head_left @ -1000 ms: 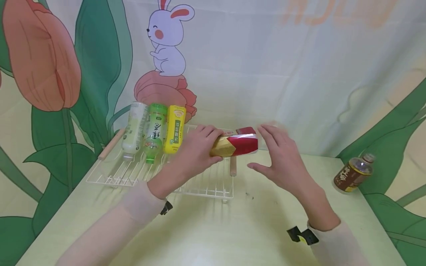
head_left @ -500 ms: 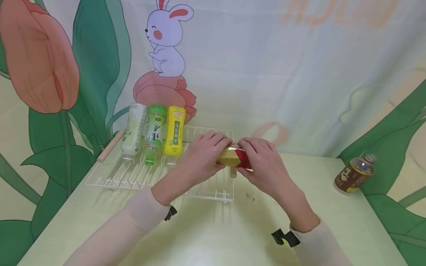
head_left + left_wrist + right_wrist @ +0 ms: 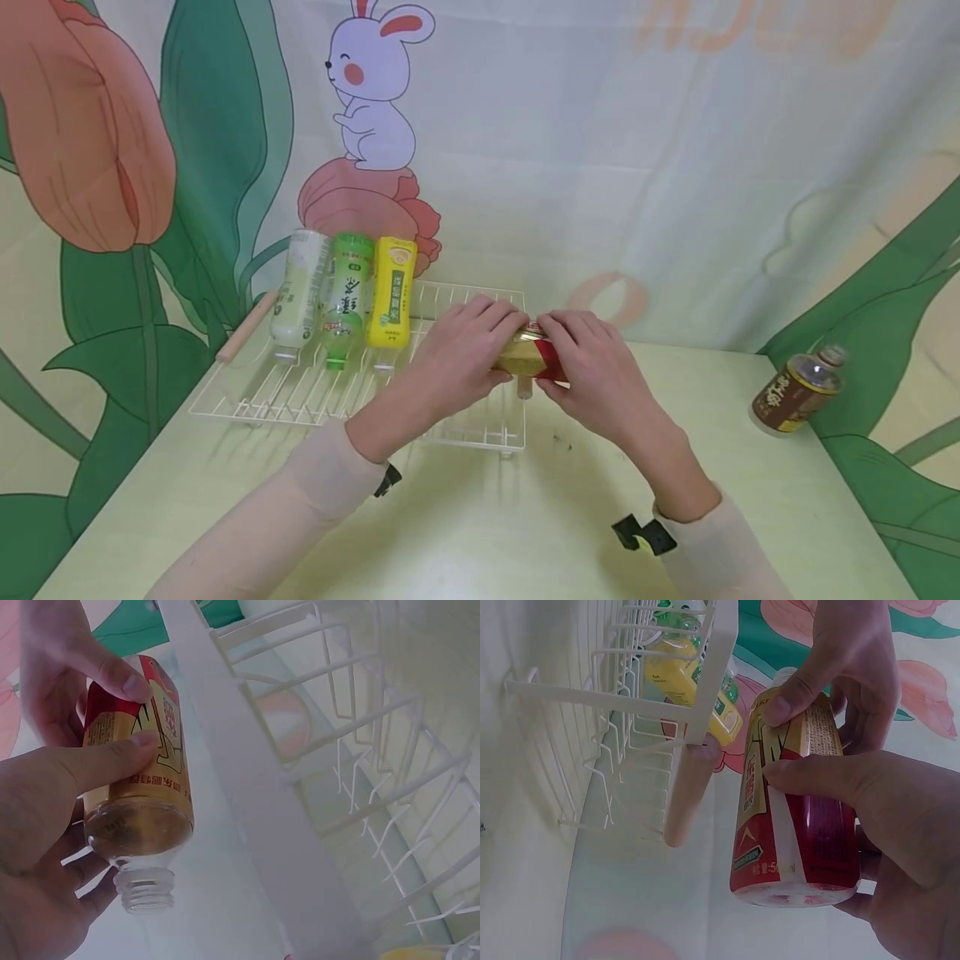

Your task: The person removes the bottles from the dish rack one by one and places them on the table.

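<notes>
Both hands hold one plastic drink bottle with a gold and red label (image 3: 521, 360), raised above the right side of a white wire rack (image 3: 480, 437). My left hand (image 3: 465, 354) grips its gold, neck end. Around the red, base end curl the fingers of my right hand (image 3: 600, 367). In the left wrist view the bottle's clear threaded neck (image 3: 146, 891) shows bare and points down in that picture. The right wrist view shows the red lower label (image 3: 761, 847) and the base, with both thumbs pressed on the label. Part of the bottle is hidden behind the fingers.
On the rack's left half lie a whitish bottle (image 3: 298, 292), a green bottle (image 3: 347, 300) and a yellow bottle (image 3: 392, 292), side by side. Wooden handles (image 3: 247, 327) flank the rack. A brown-labelled bottle (image 3: 797, 396) stands at the table's right. A printed curtain (image 3: 570, 167) hangs behind.
My right hand has come in from the right and taken hold of the bottle's red end. The bottle has dropped slightly. Over the last half second, little has moved.
</notes>
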